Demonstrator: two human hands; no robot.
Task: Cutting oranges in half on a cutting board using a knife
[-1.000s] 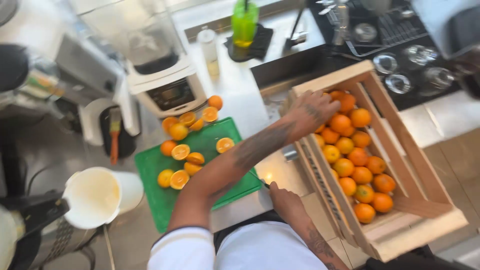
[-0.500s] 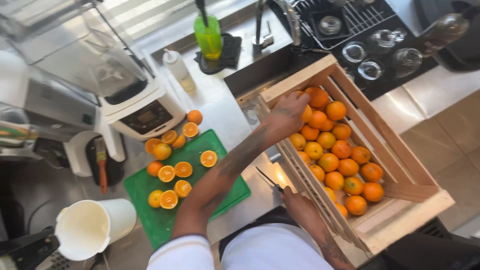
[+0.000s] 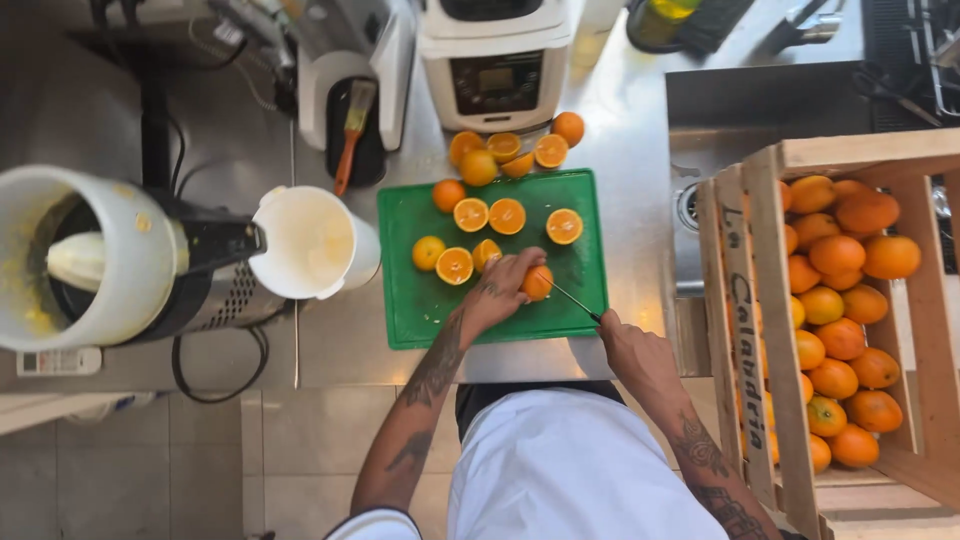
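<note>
- A whole orange (image 3: 538, 282) sits on the green cutting board (image 3: 430, 320), near the board's front edge and right of its middle.
- The left hand (image 3: 500, 290) is closed over this orange from the left, fingers curled on top, pinning it to the board.
- The right hand (image 3: 632, 350) is off the board's front right corner, fist wrapped round a knife handle; the knife (image 3: 574, 299) runs up and left across the board, its tip touching the orange.
- Cut orange halves (image 3: 488, 215) lie face up on the board behind the held orange, with one whole fruit among them.
- More oranges and halves (image 3: 515, 152) lie on the steel counter just past the board's far edge, in front of a white appliance (image 3: 495, 60).
- A white jug (image 3: 312, 243) stands just left of the board; beyond it, a citrus juicer (image 3: 95, 260).
- A wooden crate (image 3: 765, 330) of oranges stands well right of the board.
</note>
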